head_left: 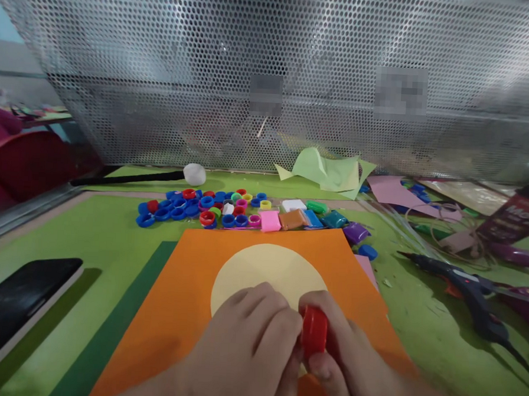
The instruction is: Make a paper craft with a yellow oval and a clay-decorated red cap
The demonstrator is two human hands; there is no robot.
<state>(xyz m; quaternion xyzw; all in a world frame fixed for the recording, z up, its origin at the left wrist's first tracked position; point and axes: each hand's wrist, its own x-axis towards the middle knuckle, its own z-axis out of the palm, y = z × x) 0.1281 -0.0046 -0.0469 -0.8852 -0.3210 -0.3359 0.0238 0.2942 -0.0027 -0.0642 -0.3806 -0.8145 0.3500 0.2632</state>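
Note:
Over a pale yellow paper circle point(270, 263), my two hands meet knuckle to knuckle. My right hand point(349, 350) pinches a red bottle cap point(315, 330) between thumb and fingers, its side turned towards me. Curled closed against the cap's left side is my left hand point(257, 339); its fingertips are hidden, so I cannot tell what they hold. The circle lies on an orange sheet point(161, 316), with a dark green sheet point(102, 325) showing along its left edge. Beyond the sheet are many loose bottle caps point(179, 208) and several small coloured packets point(292, 219).
A phone point(19, 303) lies at left. At right are a glue gun point(468, 285) with its cord, purple-handled scissors point(525, 297) and a dark jar point(516, 214). Crumpled light green paper point(323, 170) and a black stick with a white ball point(195, 174) lie before a perforated metal panel point(325, 59).

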